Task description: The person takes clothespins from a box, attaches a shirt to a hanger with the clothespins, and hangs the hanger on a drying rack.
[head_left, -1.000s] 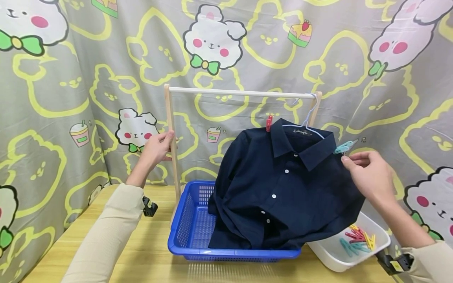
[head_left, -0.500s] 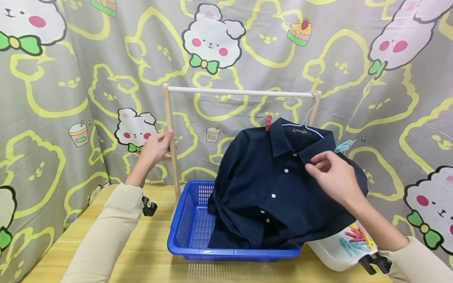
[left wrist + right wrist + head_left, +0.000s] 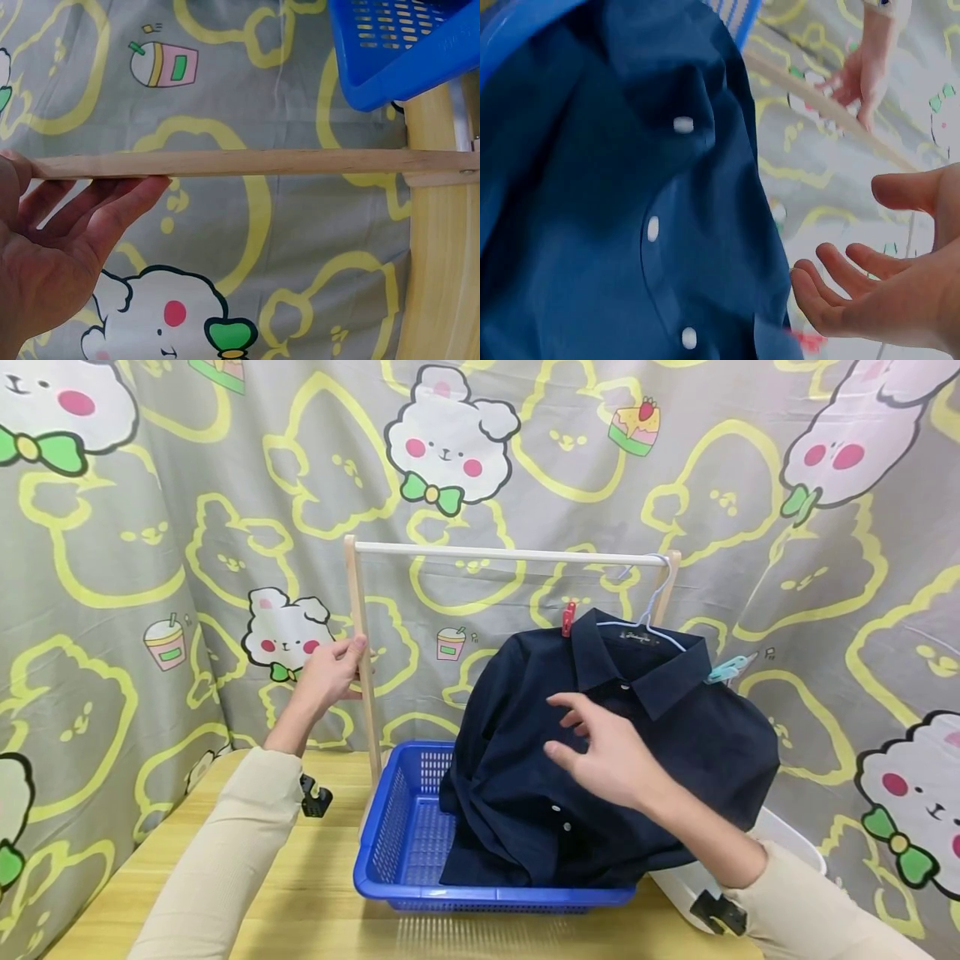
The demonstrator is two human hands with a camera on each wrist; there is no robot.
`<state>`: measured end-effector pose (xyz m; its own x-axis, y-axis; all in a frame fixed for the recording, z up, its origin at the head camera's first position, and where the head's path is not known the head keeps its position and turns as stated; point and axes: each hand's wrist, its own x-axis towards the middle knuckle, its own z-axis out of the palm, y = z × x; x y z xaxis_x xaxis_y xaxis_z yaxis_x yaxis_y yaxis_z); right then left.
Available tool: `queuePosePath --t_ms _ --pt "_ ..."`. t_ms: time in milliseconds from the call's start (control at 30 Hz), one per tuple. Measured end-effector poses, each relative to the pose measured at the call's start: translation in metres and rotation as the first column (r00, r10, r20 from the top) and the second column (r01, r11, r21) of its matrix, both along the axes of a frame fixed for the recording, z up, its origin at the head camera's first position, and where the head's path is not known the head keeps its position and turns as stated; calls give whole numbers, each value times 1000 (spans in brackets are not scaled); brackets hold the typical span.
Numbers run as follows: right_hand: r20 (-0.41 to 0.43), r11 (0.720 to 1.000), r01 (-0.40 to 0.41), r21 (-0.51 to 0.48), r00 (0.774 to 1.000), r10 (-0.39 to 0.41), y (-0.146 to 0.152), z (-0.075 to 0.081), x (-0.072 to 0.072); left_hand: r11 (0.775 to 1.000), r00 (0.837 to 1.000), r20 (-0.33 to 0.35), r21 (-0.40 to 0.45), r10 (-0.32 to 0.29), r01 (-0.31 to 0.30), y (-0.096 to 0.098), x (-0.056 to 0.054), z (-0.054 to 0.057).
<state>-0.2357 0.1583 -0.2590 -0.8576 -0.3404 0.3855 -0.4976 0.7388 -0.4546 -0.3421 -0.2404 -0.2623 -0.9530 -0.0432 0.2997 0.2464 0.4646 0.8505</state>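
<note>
A dark navy button-up shirt hangs on a pale blue wire hanger from the right end of the rack's white rod. A red clothespin sits at one shoulder by the collar, a teal clothespin at the other. My left hand holds the rack's left wooden post, thumb on one side and fingers on the other. In front of the shirt is my right hand, fingers loosely bent and thumb apart, with nothing in it. The right wrist view shows this hand beside the shirt.
A blue plastic basket stands on the wooden table under the shirt, whose lower part drapes into it. To its right is a white tub, partly hidden by my right forearm. A patterned curtain hangs close behind the rack.
My right hand has moved left from the teal clothespin to the front of the shirt, its fingers spreading. The teal clothespin stays at the shoulder. My left hand keeps its place on the post.
</note>
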Motion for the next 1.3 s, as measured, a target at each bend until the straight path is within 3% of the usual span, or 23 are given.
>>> queuePosePath --t_ms 433,667,867,967,1300 --pt "165 984 -160 79 976 145 -49 -41 2 1000 1000 -6 0 -3 3 2 -2 0" --pt "272 936 -279 216 938 216 -60 -63 2 1000 1000 -7 -1 -7 7 3 -2 1" --pt "458 891 -271 363 885 82 -61 -77 -2 1000 1000 -3 -1 -9 9 3 -2 1" --pt "495 873 -246 421 869 6 -61 -82 -5 1000 1000 3 2 -11 11 3 -2 1" --pt "451 797 -167 580 881 -143 -59 -108 -13 1000 1000 15 3 -24 24 5 -2 2"
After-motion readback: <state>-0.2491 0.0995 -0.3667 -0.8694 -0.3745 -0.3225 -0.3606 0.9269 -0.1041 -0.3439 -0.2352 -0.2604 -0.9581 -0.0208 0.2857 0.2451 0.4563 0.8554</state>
